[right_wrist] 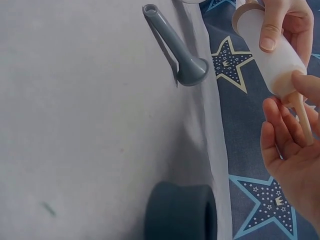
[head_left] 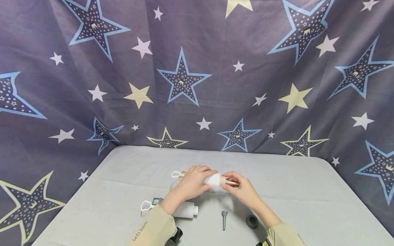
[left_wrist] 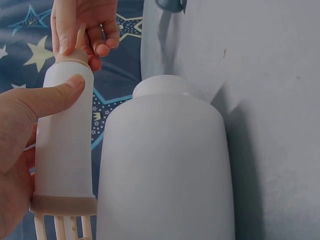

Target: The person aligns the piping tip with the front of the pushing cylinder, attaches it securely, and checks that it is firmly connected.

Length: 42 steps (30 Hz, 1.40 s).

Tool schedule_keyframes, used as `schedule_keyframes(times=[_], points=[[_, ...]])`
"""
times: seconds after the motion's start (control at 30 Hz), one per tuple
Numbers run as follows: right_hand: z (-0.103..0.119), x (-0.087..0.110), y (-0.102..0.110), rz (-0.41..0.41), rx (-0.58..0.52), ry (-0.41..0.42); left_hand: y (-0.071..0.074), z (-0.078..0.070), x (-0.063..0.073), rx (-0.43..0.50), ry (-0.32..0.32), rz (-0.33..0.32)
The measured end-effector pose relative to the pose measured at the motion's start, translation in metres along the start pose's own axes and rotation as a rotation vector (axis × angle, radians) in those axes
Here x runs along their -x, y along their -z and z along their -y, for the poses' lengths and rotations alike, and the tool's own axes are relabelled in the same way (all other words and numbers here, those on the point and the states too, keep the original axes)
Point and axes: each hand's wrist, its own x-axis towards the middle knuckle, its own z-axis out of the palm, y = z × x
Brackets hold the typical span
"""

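My left hand (head_left: 192,182) grips a white plunger tube (left_wrist: 65,130), held tilted above the table, its thumb along the barrel. A white loop handle (head_left: 175,174) sticks out at the tube's left end, and the left wrist view shows a beige collar (left_wrist: 65,205) there. At the other end, my right hand (head_left: 244,191) pinches the beige screw cap (right_wrist: 283,85) between thumb and fingers. From that cap a slim beige nozzle (right_wrist: 302,120) points out over the right palm. Part of the barrel is hidden behind the left fingers.
A second white tube (head_left: 184,209) with grey grips lies near the left forearm, its open neck facing right. In front of the hands lie a loose grey nozzle (head_left: 224,220) and a dark grey ring cap (head_left: 252,221). A star-patterned curtain (head_left: 203,78) hangs behind the table (head_left: 292,177).
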Motion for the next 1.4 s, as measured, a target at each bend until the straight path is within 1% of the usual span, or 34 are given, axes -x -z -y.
schedule_keyframes(times=[0.17, 0.27, 0.47, 0.7, 0.9, 1.03, 1.13, 1.27, 1.4], points=[[-0.019, -0.005, -0.002, -0.001, 0.006, 0.004, -0.001, 0.000, 0.000, 0.001, -0.003, -0.006], [-0.026, -0.008, -0.002, -0.004, 0.009, 0.009, 0.000, 0.000, 0.000, 0.002, -0.005, -0.007], [-0.029, -0.008, -0.003, -0.002, 0.016, 0.014, 0.000, 0.000, 0.001, -0.008, -0.007, -0.009], [-0.029, -0.008, -0.003, 0.022, -0.020, 0.002, -0.002, 0.001, 0.001, -0.019, -0.005, -0.011], [-0.031, -0.009, -0.003, 0.036, -0.029, 0.002, -0.003, 0.001, 0.002, -0.030, -0.020, -0.027], [-0.027, -0.008, -0.002, 0.039, -0.028, -0.010, -0.002, 0.000, 0.002, -0.026, -0.023, -0.029], [-0.017, -0.006, -0.001, 0.043, -0.027, -0.014, -0.002, 0.000, 0.002, -0.024, -0.020, -0.027], [-0.001, -0.001, 0.000, 0.053, -0.001, 0.003, -0.002, -0.001, 0.002, -0.026, -0.013, -0.022], [0.005, 0.002, 0.001, 0.057, 0.022, 0.018, -0.002, -0.002, 0.002, -0.023, -0.009, -0.017]])
